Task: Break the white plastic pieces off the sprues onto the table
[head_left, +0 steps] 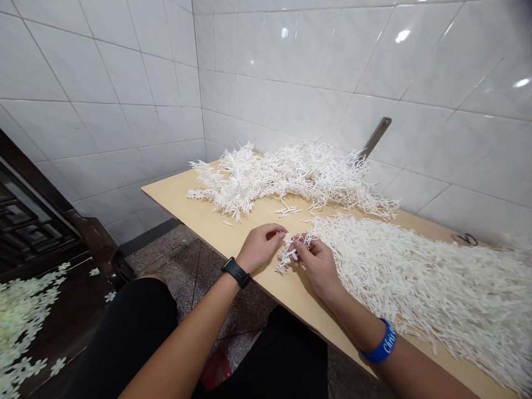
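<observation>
My left hand (261,245) rests on the tan table (183,200) with its fingers curled in a pinch; what it pinches is too small to name. My right hand (316,261) grips a white plastic sprig (286,259) between thumb and fingers, right beside the left hand's fingertips. A big heap of white plastic sprigs (424,282) lies just right of my right hand. A second heap of white sprigs (286,174) lies farther back on the table. A black watch sits on my left wrist and a blue band on my right wrist.
White tiled walls close the table in at the back and left. A metal bracket (376,136) leans on the wall behind the far heap. Pale flower-shaped pieces (25,316) lie on a dark surface at lower left. A red item (216,368) lies on the floor between my knees.
</observation>
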A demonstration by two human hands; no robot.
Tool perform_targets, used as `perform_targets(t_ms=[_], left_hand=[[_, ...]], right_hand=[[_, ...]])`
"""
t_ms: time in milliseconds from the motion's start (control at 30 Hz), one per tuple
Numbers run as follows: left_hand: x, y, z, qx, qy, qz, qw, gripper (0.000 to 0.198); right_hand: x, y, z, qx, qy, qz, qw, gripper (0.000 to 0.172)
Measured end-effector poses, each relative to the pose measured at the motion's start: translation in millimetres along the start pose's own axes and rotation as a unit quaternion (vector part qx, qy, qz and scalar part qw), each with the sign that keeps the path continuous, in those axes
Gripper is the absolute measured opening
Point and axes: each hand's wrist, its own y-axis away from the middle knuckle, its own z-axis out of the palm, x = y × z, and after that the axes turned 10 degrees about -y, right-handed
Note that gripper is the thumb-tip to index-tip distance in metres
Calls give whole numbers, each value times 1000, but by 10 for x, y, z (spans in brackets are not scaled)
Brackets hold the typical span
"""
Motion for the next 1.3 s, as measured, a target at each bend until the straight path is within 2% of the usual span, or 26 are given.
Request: perform_targets(t_ms=[167,300,433,567,633,700,800,900,1100,1200,1300], left_hand=[[24,10,-27,-15,14,37,999,30],[35,19,-25,-60,73,29,995,37],[45,24,-35,-90,123,24,988,29],[43,15,-62,-28,140,-21,990,23],[40,9,-64,-15,128,-27,991,23],[41,4,-57,-45,101,-5,994,26],[48,1,-45,-99,62,33,993,34],[45,0,-55,-117,70,38,990,34],[35,4,-83,-75,123,-2,990,25],[27,6,-79,-44,115,-5,992,25],[2,-7,-69,10,98,-10,995,25]], right_hand=[[23,0,0,-6,-85,-14,996,32],[32,4,-8,-25,-51,-44,997,28],[64,4,-14,-27,20,-65,997,25],[80,11,-23,-49,83,-46,994,28],[70,22,-22,-66,92,-51,992,28],[60,33,-18,-75,75,-70,992,25],[62,45,-13,-55,38,-86,994,21],[80,47,-10,-26,29,-76,996,23],[98,5,-26,22,58,-61,996,28],[102,22,-29,-3,64,-42,997,31],[95,127,-17,-37,68,-72,994,30]])
